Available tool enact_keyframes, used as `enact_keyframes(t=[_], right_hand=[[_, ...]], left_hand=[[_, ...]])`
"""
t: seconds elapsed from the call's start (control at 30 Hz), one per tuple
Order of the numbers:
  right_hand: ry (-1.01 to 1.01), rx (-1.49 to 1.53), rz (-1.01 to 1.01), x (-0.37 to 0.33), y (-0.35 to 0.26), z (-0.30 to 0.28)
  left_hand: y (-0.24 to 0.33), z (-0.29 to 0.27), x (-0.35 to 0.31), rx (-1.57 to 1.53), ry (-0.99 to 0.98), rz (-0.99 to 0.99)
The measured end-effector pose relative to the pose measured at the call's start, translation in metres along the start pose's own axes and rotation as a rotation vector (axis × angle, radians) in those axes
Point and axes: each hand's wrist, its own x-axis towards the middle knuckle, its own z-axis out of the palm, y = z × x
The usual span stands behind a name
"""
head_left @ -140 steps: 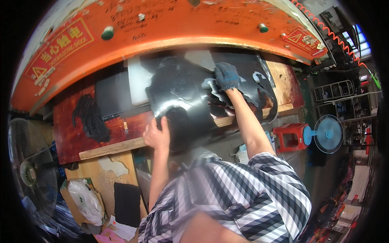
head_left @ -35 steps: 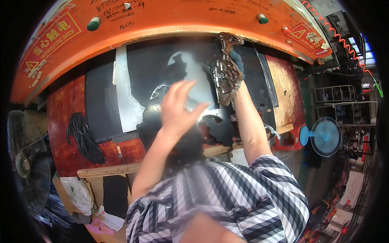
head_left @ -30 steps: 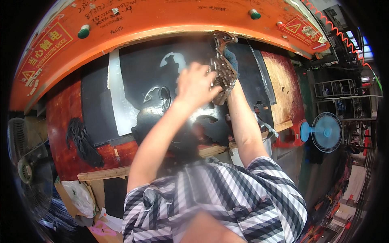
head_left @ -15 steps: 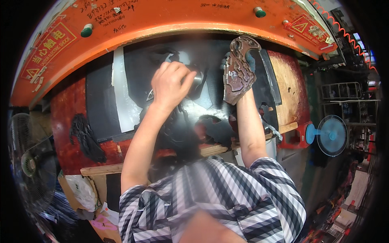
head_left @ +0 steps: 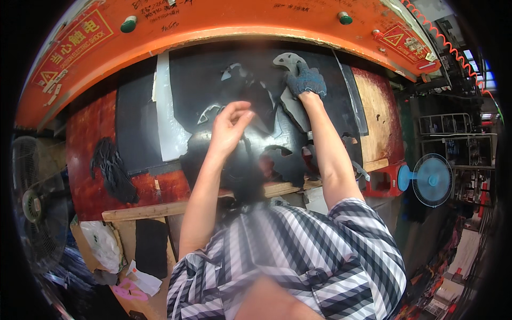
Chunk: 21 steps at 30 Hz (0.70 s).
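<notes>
My right hand [head_left: 308, 82], in a blue-grey knitted glove, grips a flat, grey, shoe-upper-shaped cutting die [head_left: 292, 109] by its middle. The die is on or just over a black sheet [head_left: 189, 80] that has several cut-out holes in it. Its curved end with small holes shows beyond the glove; part of it is hidden under my fingers. Bare and half bent, my left hand [head_left: 231, 127] hovers above the sheet with nothing visible in its fingers. Close to it lies a thin, pale, curved outline [head_left: 210, 113] on the sheet.
An orange machine beam [head_left: 234, 26] with green buttons spans the far side. A crumpled black glove [head_left: 113, 170] lies on the red board at left. A wooden strip [head_left: 154, 212] edges the near side. Fans stand at both sides, the blue one [head_left: 431, 178] at right.
The die was raised with its ridged brown face showing; now it is lower, turned over, with its grey side up. My left hand has come nearer to me and slightly right.
</notes>
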Motion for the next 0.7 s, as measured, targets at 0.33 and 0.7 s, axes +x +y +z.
enact_keyframes(t=[0.33, 0.7], right_hand=[[0.080, 0.517, -0.126, -0.073, 0.059, -0.035], [0.455, -0.006, -0.305, -0.119, 0.040, 0.019]], left_hand=[[-0.007, -0.089, -0.140, 0.934, 0.616, 0.276], [-0.069, -0.094, -0.185, 1.176, 0.591, 0.355]])
